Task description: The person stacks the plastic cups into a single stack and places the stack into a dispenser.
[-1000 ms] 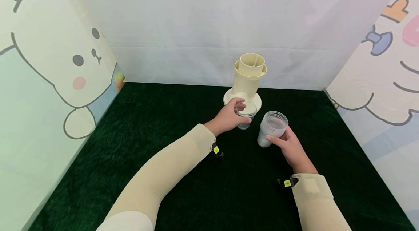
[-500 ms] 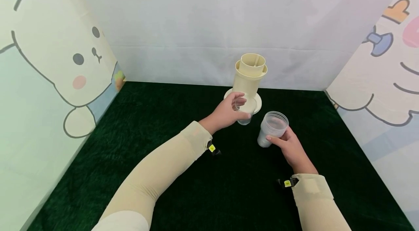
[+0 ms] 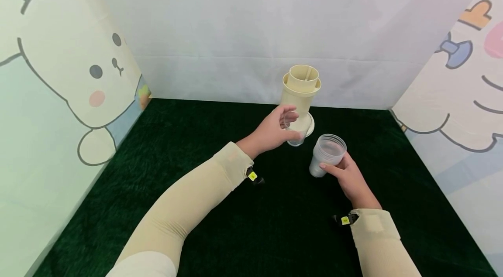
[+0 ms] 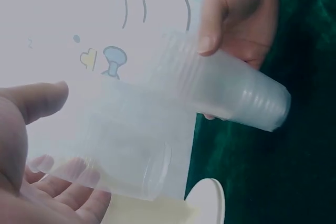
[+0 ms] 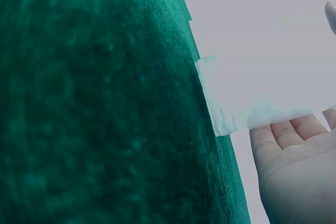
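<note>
My left hand (image 3: 273,131) holds a single clear plastic cup (image 3: 299,140) just in front of the cream cylindrical holder (image 3: 296,100). In the left wrist view, its fingers show through and under the cup (image 4: 131,153). Over to the right, my right hand (image 3: 347,176) grips a nested stack of clear plastic cups (image 3: 327,152), thumb on the near side. The stack (image 4: 236,90) also appears in the left wrist view, apart from the single cup. The right wrist view shows the right hand (image 5: 296,166) beneath the washed-out stack (image 5: 223,98).
The holder has a round base (image 3: 310,126) and stands near the back edge of the dark green cloth (image 3: 283,224). A white backdrop (image 3: 216,28) rises behind it. Cartoon-printed panels (image 3: 106,85) flank the cloth on both sides.
My left hand has moved slightly away from me, carrying the single cup closer to the holder. The right hand and its stack have stayed almost still.
</note>
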Demonstrator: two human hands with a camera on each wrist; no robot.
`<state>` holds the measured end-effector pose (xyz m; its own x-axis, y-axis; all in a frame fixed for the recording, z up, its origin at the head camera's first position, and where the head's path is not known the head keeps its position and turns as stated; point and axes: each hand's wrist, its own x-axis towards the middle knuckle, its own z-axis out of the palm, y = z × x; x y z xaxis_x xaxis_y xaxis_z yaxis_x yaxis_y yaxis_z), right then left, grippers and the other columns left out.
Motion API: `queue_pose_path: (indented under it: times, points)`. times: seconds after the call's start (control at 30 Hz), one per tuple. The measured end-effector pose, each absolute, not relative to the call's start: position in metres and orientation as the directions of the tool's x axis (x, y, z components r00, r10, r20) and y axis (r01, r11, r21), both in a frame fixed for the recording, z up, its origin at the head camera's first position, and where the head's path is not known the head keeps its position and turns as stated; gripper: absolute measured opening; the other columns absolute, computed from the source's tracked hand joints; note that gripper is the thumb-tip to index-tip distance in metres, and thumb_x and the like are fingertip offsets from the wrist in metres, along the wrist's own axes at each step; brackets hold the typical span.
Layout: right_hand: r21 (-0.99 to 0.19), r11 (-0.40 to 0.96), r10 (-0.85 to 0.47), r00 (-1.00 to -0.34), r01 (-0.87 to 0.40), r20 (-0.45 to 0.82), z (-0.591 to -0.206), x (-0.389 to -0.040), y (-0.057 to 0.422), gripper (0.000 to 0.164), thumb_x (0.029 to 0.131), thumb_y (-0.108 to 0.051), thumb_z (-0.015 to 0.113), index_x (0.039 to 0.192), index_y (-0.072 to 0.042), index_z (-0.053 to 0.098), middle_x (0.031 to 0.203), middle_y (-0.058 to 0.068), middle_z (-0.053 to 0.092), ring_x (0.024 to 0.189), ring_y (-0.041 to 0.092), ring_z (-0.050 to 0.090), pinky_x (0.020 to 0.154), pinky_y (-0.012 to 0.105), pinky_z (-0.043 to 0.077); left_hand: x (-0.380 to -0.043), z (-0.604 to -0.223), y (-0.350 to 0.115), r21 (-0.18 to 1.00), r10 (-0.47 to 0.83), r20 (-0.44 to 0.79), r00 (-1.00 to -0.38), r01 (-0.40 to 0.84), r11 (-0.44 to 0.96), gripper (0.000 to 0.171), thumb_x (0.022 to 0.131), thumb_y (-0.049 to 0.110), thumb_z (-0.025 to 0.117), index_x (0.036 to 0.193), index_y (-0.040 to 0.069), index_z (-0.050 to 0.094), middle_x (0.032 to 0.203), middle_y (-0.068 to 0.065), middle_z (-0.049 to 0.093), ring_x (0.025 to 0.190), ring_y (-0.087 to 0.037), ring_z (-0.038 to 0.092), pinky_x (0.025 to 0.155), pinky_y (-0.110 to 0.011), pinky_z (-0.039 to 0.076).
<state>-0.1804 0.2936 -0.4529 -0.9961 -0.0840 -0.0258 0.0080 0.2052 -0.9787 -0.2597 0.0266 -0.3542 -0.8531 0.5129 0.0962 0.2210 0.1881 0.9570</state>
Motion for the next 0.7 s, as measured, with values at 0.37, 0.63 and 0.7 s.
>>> queue_pose_path:
  times: [0.37, 0.63, 0.7]
  points:
    - [-0.984, 0.179, -0.112, -0.994, -0.007, -0.013, -0.452, -0.18, 0.293, 0.07, 0.101, -0.026, 0.071, 0.159, -0.023, 0.032, 0.154, 0.008, 0.042, 0.137, 0.023, 0.044, 0.117, 0.062, 0.028, -0.256, -0.334, 0.027, 0.964, 0.535, 0.146, -0.832, 0.242, 0.114, 0.077, 0.092, 0.023, 0.08, 0.154, 0.015, 0.037, 0.148, -0.002, 0.054, 0.136, -0.015, 0.051, 0.115, -0.035, 0.038]
    - [-0.983, 0.182, -0.108, -0.994, -0.003, -0.016, -0.453, -0.18, 0.294, 0.071, 0.101, -0.026, 0.071, 0.16, -0.022, 0.031, 0.154, 0.008, 0.042, 0.138, 0.023, 0.044, 0.117, 0.063, 0.028, -0.248, -0.322, 0.031, 0.956, 0.565, 0.216, -0.797, 0.29, 0.044, 0.076, 0.09, 0.018, 0.081, 0.153, 0.014, 0.038, 0.146, -0.002, 0.055, 0.135, -0.015, 0.051, 0.114, -0.032, 0.039]
    - [-0.983, 0.182, -0.108, -0.994, -0.004, -0.016, -0.453, -0.18, 0.294, 0.071, 0.101, -0.026, 0.071, 0.16, -0.022, 0.031, 0.154, 0.008, 0.042, 0.137, 0.023, 0.044, 0.117, 0.063, 0.028, -0.246, -0.319, 0.032, 0.953, 0.57, 0.226, -0.79, 0.3, 0.037, 0.077, 0.09, 0.017, 0.081, 0.153, 0.013, 0.038, 0.145, -0.002, 0.055, 0.135, -0.015, 0.051, 0.114, -0.031, 0.039]
